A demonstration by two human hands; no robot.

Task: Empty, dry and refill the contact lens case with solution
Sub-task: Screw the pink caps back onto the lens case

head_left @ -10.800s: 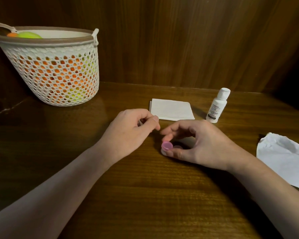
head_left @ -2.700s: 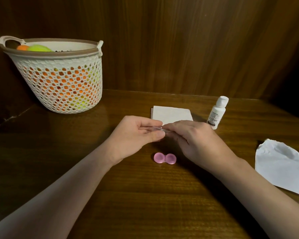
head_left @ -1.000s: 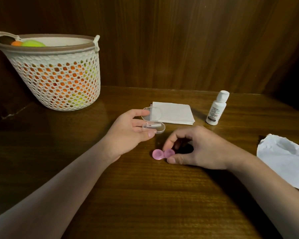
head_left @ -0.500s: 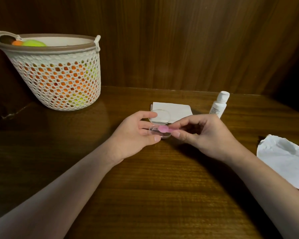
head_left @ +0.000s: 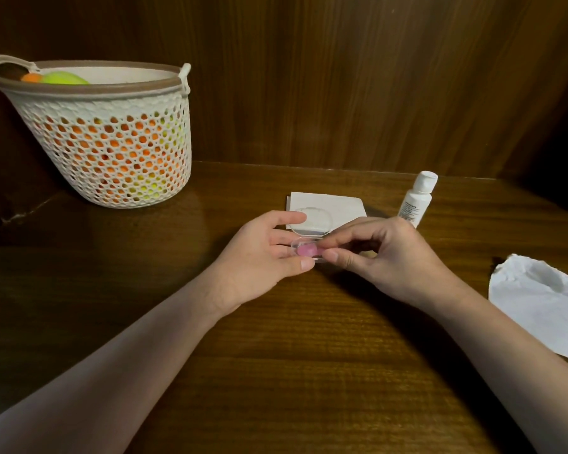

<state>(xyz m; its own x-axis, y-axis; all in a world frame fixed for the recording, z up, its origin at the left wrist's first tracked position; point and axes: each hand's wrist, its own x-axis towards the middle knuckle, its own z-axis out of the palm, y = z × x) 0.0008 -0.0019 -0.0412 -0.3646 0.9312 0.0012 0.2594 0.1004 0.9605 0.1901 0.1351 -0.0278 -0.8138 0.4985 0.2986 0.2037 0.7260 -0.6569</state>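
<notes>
A small clear plastic box (head_left: 312, 221) with its hinged lid up is held by my left hand (head_left: 259, 257) between thumb and fingers, just above the table. The pink contact lens case (head_left: 306, 250) lies in the box's lower half. My right hand (head_left: 384, 257) pinches the right end of the pink case with thumb and forefinger. The white solution bottle (head_left: 418, 198) stands upright with its cap on, behind my right hand.
A folded white tissue (head_left: 338, 204) lies behind the box. A crumpled white tissue (head_left: 545, 306) sits at the right edge. A white lattice basket (head_left: 112, 152) with orange and green balls stands at the back left. A wooden wall closes the back.
My right hand picked the pink case up off the table and brought it into the open clear box that my left hand holds. The box has stayed open.
</notes>
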